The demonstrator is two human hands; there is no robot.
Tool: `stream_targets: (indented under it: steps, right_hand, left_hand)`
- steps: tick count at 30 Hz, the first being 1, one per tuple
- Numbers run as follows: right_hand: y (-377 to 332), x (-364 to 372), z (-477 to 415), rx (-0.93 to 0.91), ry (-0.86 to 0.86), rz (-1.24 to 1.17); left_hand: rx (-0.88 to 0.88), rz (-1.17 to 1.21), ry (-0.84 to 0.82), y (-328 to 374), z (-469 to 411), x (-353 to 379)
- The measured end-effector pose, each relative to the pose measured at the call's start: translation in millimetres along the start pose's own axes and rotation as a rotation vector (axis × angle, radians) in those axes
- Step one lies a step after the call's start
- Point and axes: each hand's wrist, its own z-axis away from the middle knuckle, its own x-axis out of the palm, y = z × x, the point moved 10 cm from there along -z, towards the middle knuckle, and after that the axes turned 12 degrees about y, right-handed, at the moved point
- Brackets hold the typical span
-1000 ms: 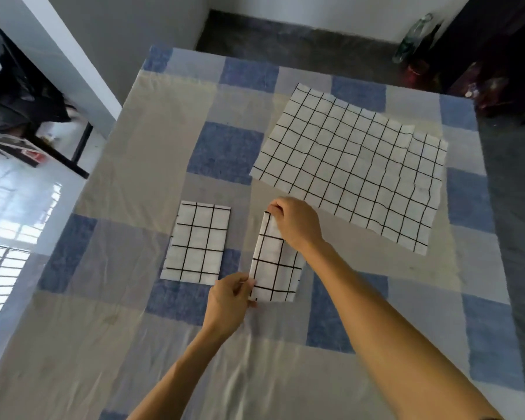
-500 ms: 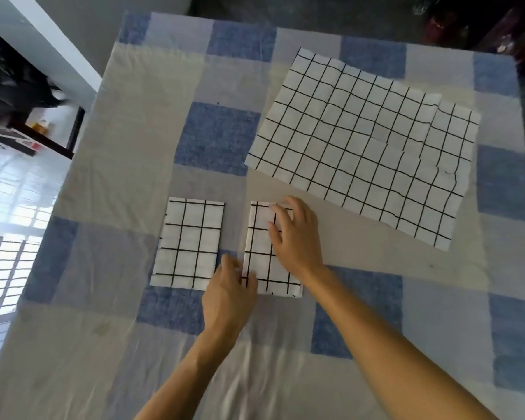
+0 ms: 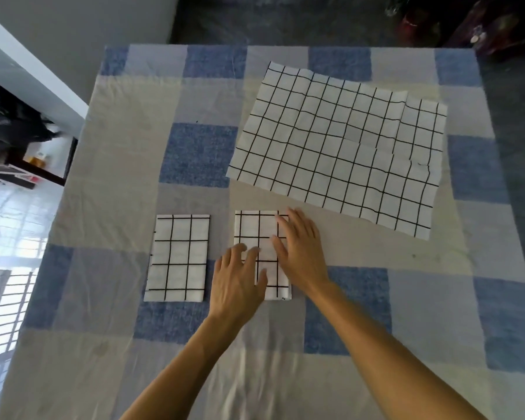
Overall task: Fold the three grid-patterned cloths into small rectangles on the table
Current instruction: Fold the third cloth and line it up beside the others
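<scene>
We press on the folded cloth (image 3: 255,228), a small upright rectangle lying flat on the patchwork table cover (image 3: 103,268), and we place everything else from it. Our left hand (image 3: 238,280) rests on its near left part, fingers straight and slightly spread, gripping nothing and only pressing down. Our right hand (image 3: 300,253) lies flat along its right edge, fingers straight and close together, also holding nothing; its fingertips reach the far right corner.

Just left of this cloth, across a narrow strip of cover, lies the other folded cloth (image 3: 178,257), a rectangle of much the same shape, touched by neither hand. Beyond it and to the right, the unfolded cloth (image 3: 337,147) is spread out and lightly creased. Its near edge passes close to the far right corner without touching. The cover under all three is made of blue, grey and cream squares.
</scene>
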Motion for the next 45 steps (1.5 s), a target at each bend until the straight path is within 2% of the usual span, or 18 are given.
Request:
stream_targets:
  steps: [3, 7, 14, 17, 24, 30, 33, 38, 42, 45]
  right_hand:
    - [27.3, -27.2, -12.5, 0.052, 0.073, 0.020]
    - [69.6, -60.2, -30.1, 0.147, 0.141, 0.135]
    - [130.6, -67.7, -40.6, 0.214, 0.079, 0.236]
    - [137.5, -68.7, -38.6, 0.172, 0.144, 0.217]
    - [141.9, -83.3, -44.5, 0.133, 0.437, 0.132]
    - [117.8, -104.4, -49.6, 0.063, 0.494, 0.048]
    - [112.3, -112.6, -46.1, 0.071, 0.431, 0.078]
    - [133.5, -127.9, -23.8, 0.243, 0.305, 0.242]
    - [129.9, -164.1, -12.6, 0.288, 0.424, 0.216]
    - [111.8, -192.1, -7.0, 0.256, 0.529, 0.197]
  left_hand:
    - [0.094, 0.007, 0.054, 29.3, -37.3, -7.4]
    - [0.187, 0.034, 0.047, 74.9, -87.4, -3.3]
    - [0.355, -0.030, 0.000, 130.4, -143.1, 34.1]
    - [0.350, 0.012, -0.005, 138.1, -142.2, 51.4]
    - [0.413, 0.004, 0.134, 140.6, -136.5, 60.3]
    - [0.499, 0.100, 0.300, 161.0, -137.9, 34.2]
    - [0.462, 0.157, 0.361, 164.1, -140.5, 12.3]
    - [0.401, 0.175, 0.418, 165.4, -135.6, -33.1]
    - [0.379, 0.131, 0.450, 152.1, -130.5, -64.9]
    - [0.306, 0.042, 0.403, 140.3, -123.0, -78.9]
